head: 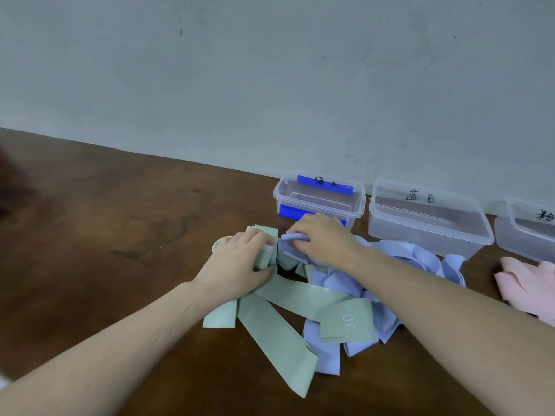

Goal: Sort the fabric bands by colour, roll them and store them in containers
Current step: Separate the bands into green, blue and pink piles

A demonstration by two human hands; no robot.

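Note:
Several green fabric bands [279,334] lie tangled with lilac-blue bands [417,259] on the brown table. My left hand [237,265] grips a green band at the pile's left edge, thumb below it. My right hand [324,238] pinches a folded blue band [292,236] just in front of the clear container with blue clips [357,199], marked A. A pile of pink bands [522,283] sits at the right.
Container B [480,235] stands right of A along the wall, and a third clear container [510,232] is cut off at the right edge. Nothing shows inside the three tubs. Bare brown table [105,220] stretches to the left.

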